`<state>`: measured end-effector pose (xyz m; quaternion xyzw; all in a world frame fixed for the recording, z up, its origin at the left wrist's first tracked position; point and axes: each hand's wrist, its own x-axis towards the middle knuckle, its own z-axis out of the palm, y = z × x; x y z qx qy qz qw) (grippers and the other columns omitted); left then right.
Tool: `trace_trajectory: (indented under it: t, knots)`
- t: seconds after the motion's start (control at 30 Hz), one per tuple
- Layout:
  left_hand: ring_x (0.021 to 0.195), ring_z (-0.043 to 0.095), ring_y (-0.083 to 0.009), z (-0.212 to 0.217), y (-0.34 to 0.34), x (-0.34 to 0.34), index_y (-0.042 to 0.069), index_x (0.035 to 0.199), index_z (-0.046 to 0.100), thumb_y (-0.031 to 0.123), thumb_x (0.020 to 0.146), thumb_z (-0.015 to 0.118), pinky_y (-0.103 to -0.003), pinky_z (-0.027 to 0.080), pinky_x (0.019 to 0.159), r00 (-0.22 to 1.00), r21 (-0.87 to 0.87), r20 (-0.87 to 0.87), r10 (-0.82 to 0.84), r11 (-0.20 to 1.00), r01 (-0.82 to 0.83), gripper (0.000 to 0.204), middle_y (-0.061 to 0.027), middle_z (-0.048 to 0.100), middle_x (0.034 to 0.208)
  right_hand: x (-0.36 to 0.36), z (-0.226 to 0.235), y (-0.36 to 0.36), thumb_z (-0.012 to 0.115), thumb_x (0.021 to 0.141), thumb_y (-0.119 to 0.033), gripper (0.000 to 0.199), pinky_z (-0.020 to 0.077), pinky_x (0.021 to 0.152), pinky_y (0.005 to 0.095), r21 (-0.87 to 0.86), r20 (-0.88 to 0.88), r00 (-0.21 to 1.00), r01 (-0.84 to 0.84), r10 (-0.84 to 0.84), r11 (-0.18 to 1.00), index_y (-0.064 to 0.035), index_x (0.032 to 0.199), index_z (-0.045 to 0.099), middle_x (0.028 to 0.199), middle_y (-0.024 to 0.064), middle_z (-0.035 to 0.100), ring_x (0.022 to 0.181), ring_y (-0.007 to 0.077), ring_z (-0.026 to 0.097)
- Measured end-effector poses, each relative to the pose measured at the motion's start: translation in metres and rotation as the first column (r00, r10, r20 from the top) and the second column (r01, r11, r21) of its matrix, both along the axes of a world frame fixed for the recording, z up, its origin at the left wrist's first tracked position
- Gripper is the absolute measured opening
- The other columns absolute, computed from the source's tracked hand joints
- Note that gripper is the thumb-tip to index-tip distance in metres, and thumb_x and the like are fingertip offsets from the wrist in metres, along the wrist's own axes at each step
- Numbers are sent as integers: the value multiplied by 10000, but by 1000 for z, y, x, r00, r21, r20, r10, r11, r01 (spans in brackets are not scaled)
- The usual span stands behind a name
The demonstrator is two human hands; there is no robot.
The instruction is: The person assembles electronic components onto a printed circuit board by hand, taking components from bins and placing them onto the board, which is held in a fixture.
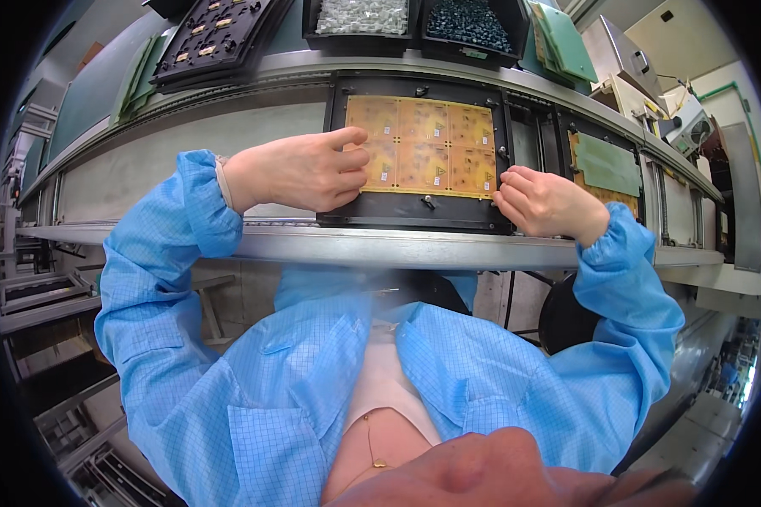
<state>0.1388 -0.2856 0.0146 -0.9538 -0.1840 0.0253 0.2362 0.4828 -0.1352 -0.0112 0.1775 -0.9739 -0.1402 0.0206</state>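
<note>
A yellow circuit board panel (423, 145), divided into several like sections, lies in a black carrier frame (380, 211) on the rail line before me. My left hand (300, 173) has its fingers curled over the panel's left edge, closed on it. At the lower right corner of the panel, my right hand (545, 201) is closed with fingertips pressed together against the carrier's right side. Whatever may be between those fingertips is hidden. Small black clips (429, 203) sit around the panel on the carrier.
Farther right, a second carrier holds a green board (604, 163). Beyond the rail stand a bin of whitish parts (362, 17), a bin of dark blue parts (469, 25) and stacked black trays (216, 38). A metal rail (397, 247) runs along the near edge.
</note>
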Motion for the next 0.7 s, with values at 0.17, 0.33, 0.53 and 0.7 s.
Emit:
trace_trajectory:
  t: [0.17, 0.33, 0.53, 0.7]
  knots:
    - [902, 573, -186, -4, 1, 2, 97, 724, 672, 171, 747, 642, -353, 451, 945, 999, -54, -6, 40, 998, -41, 83, 3, 565, 783, -9, 16, 14, 681, 719, -64, 206, 562, 869, 393, 41, 23, 989, -144, 143, 989, 76, 870, 661, 755, 110, 615, 812, 259, 637]
    - [911, 578, -178, 4, -5, 21, 94, 750, 648, 176, 770, 631, -352, 451, 915, 922, -67, -39, 385, 920, -387, 86, -2, 586, 807, -13, 15, 16, 693, 798, -90, 138, 526, 720, 351, 28, 17, 997, -70, 70, 997, 25, 762, 627, 667, 53, 536, 692, 206, 566]
    - [837, 621, -295, -28, 14, 52, 40, 919, 565, 207, 826, 667, -414, 516, 735, 832, -498, 273, 483, 811, -307, 218, -106, 601, 865, -25, 12, 16, 671, 857, -222, 280, 468, 628, 306, 4, -106, 993, -48, 48, 999, -67, 669, 534, 649, 18, 493, 661, 183, 526]
    - [750, 630, -291, -36, 14, 65, 45, 876, 563, 338, 851, 690, -402, 517, 693, 777, -545, 332, 535, 781, -304, 320, -107, 591, 793, -17, 32, 28, 769, 794, -278, 311, 487, 677, 352, -226, -104, 971, 186, -214, 956, -51, 731, 566, 742, 63, 544, 733, 234, 552]
